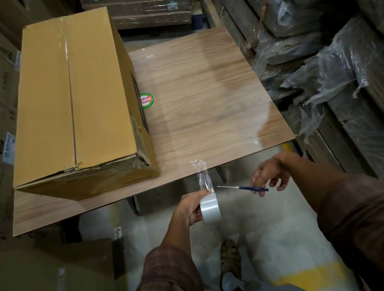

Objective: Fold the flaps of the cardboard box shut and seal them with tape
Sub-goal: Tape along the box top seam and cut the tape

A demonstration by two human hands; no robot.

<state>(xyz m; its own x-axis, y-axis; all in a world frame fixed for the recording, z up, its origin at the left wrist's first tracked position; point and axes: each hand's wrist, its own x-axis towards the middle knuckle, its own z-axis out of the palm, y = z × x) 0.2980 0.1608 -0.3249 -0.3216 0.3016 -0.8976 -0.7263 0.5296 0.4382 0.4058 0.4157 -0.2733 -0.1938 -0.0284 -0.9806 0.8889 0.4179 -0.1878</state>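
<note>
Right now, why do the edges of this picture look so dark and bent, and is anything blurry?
In the head view, the wide-angle lens bows the straight lines near the borders; light falls mainly on the cardboard box and the table, whose glossy top shows glare, while the corners sink into shadow. The right hand with the blue-handled cutter is slightly motion-blurred; the left hand holding the tape roll is clearer.

Your left hand is held out low in front of you, fingers curled round a tape roll. Your right hand pinches a blue-handled blade tool, possibly a cutter, its tip toward the roll. Both sleeves reach the forearms.
</note>
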